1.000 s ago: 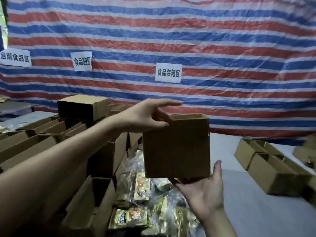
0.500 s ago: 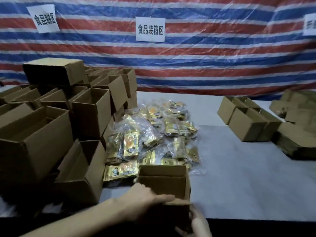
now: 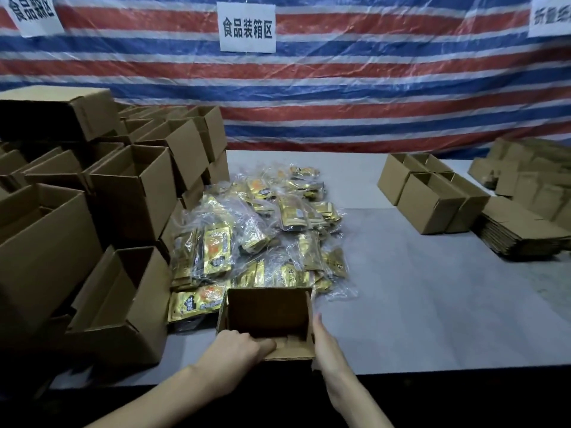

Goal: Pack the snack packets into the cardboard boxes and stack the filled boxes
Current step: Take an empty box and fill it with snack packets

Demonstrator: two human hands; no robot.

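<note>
Gripping near rim of open box [image 3: 268, 310] with left hand [image 3: 239, 350]; pressing straight-fingered right hand [image 3: 324, 342] against right wall.

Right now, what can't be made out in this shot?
Head view only:
1. Left hand: fingertips curl over the box's near wall, hidden inside.
2. Right sign: cut off by the frame edge.
3. Packets: print too small, blurred by plastic glare.
4. Stacked boxes, left: contents hidden by their walls and shadow.

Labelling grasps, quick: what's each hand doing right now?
Left hand: closed on the near edge of the open box.
Right hand: open, fingers straight against the box's right side.
</note>
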